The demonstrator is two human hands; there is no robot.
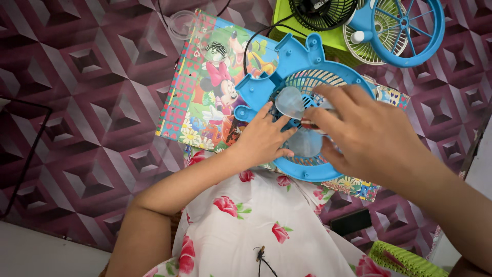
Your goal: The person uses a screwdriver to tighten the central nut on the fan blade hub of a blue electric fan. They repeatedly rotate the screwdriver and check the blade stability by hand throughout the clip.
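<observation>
Here, two hands work at a blue fan housing [302, 77] lying on a cartoon board [205, 87] over a patterned mat [92, 102].

The round housing rests grille-up, just past a floral-clothed lap [256, 220]. To seat the clear blades [290, 101] well, I'd judge the housing must stay flat and the hub centred. The right hand [369, 133] curls loosely over the hub, fingertips pinching something small I cannot make out; the left hand [264, 138] lies open, fingers spread, pressing the grille beside a blade.

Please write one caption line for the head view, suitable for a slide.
Two bare hands, left hand and right hand, work on clear blades of a blue fan housing over a cartoon-printed board.
</observation>
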